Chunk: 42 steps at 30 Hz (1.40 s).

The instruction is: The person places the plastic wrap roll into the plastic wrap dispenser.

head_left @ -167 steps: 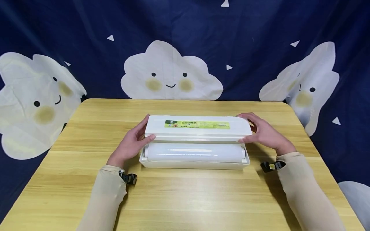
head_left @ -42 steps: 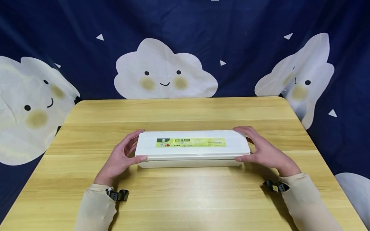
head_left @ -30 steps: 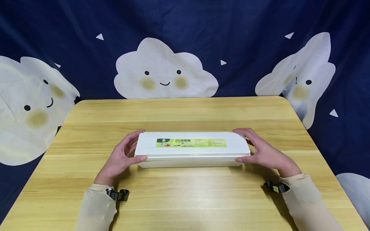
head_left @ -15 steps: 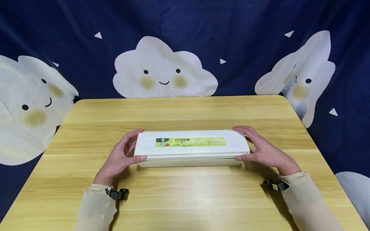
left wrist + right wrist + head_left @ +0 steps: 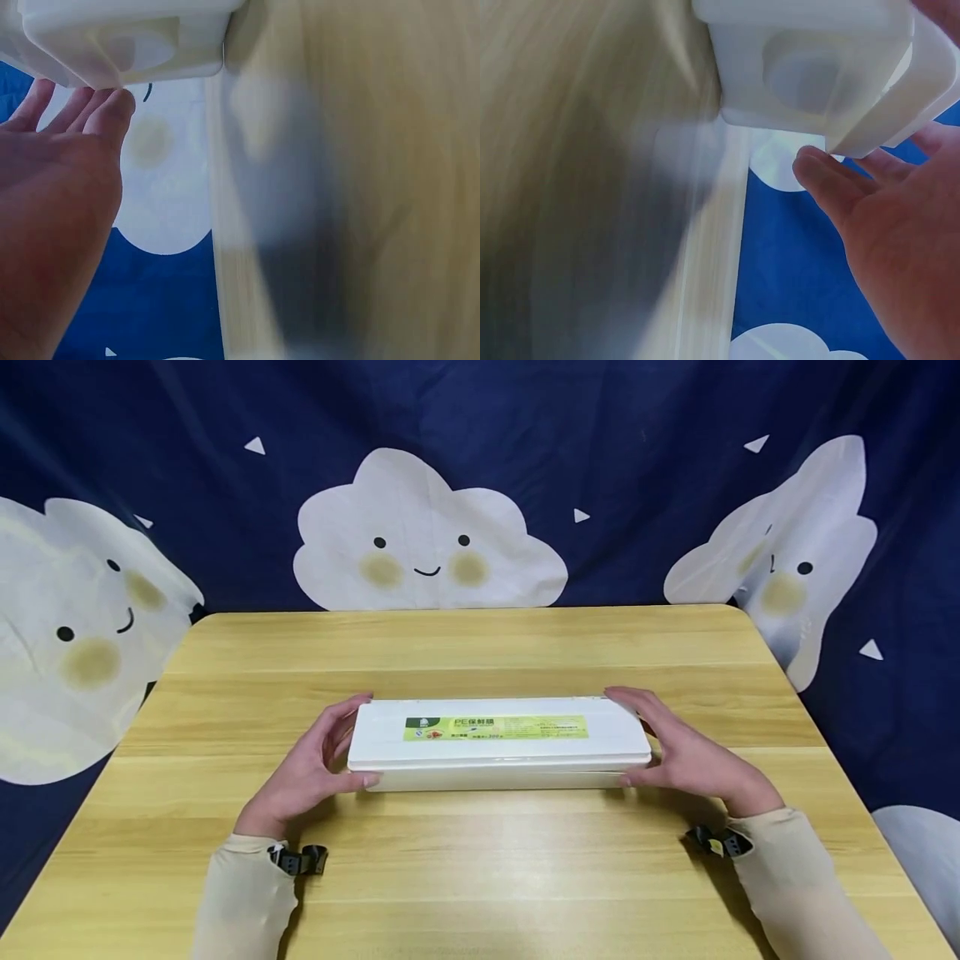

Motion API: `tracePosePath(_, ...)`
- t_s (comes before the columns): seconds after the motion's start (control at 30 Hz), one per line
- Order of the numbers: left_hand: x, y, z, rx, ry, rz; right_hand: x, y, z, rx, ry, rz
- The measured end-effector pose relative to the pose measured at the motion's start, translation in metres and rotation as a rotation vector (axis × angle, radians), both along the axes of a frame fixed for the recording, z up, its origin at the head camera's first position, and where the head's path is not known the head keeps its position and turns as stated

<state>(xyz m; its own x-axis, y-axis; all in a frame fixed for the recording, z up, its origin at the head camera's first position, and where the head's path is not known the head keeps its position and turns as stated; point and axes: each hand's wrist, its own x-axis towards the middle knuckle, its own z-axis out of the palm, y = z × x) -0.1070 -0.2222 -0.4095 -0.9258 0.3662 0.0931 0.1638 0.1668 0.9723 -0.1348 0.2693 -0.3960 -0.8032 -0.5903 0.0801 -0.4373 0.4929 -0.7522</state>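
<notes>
Left hand (image 5: 306,770) and right hand (image 5: 684,758) grip the box (image 5: 498,747) mid-frame. Probably light, stiff, slightly slick: hold both ends.

Across the upper part of my head feed I see dark-blue cloth (image 5: 637,460) printed with white clouds (image 5: 426,518) and small triangles (image 5: 255,446), hanging behind a wood-grain counter (image 5: 480,647) that catches a soft glare (image 5: 517,864) at lower centre.
</notes>
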Motion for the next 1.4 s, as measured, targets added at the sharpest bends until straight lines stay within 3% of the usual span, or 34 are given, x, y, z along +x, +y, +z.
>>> tracePosePath(0.23, 0.0000, -0.0022, -0.0010, 0.012, -0.015, -0.035, 0.0011, 0.0029, -0.0004, 0.009, 0.002, 0.009)
tracePosePath(0.6, -0.0018, -0.0028, -0.0030, 0.185, -0.055, -0.043, 0.0000, 0.0013, 0.0035, -0.023, 0.038, -0.014)
tracePosePath(0.73, -0.0016, -0.0037, -0.0032, 0.200, -0.082, -0.039, -0.0023, 0.0007, 0.0034, -0.025, 0.032, 0.006)
tracePosePath(0.9, -0.0007, -0.0041, -0.0048, 0.156, -0.089, -0.053, -0.0015, 0.0017, -0.0004, -0.010, 0.014, 0.028)
tracePosePath(1.07, -0.0005, -0.0023, -0.0056, 0.051, -0.076, -0.053, -0.0007, 0.0032, -0.0033, 0.011, 0.020, 0.037)
tracePosePath(1.23, 0.0000, -0.0004, -0.0046, -0.015, -0.082, -0.035, 0.0004, 0.0044, -0.0036, 0.013, 0.005, 0.018)
tracePosePath(1.4, 0.0023, -0.0014, -0.0034, -0.059, -0.079, 0.002, 0.0011, 0.0037, -0.0032, 0.030, 0.049, -0.004)
